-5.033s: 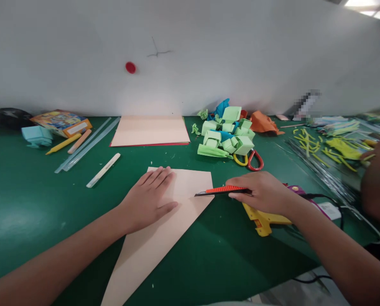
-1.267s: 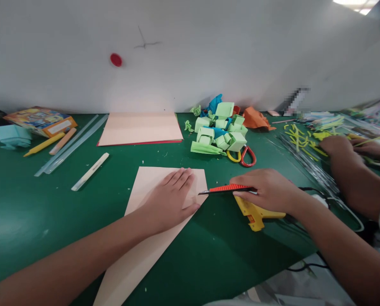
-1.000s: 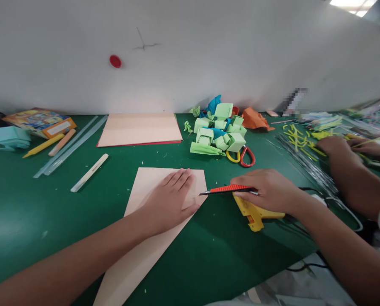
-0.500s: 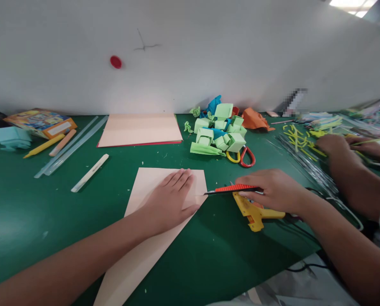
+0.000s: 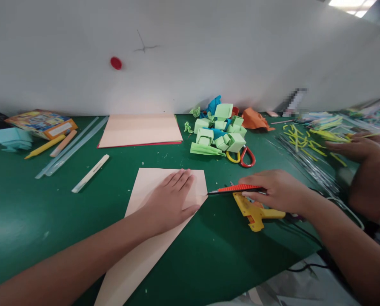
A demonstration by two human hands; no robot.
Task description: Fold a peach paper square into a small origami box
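A folded sheet of pale peach paper (image 5: 145, 259) lies on the green table, a slanting edge along its right side. My left hand (image 5: 170, 199) rests flat on its upper part, fingers stretched out. Just right of the sheet, my right hand (image 5: 272, 189) grips a red and black utility knife (image 5: 237, 188), its tip at the paper's right corner. Beneath the knife and hand is a yellow hot glue gun (image 5: 256, 212), partly covered by the fingers.
Folded green paper pieces (image 5: 221, 131) and scissors (image 5: 247, 157) lie beyond. A stack of peach sheets (image 5: 140, 129) is by the wall. Glue sticks (image 5: 78, 146), a white pen-like stick (image 5: 90, 173) and a yellow crayon (image 5: 45, 146) sit left. Another person's hand (image 5: 365, 148) holds yellow strips at right.
My right hand and the knife have shifted slightly right, the tip backing toward the paper's corner. My left hand has stayed put. The other person's hands have moved at the right.
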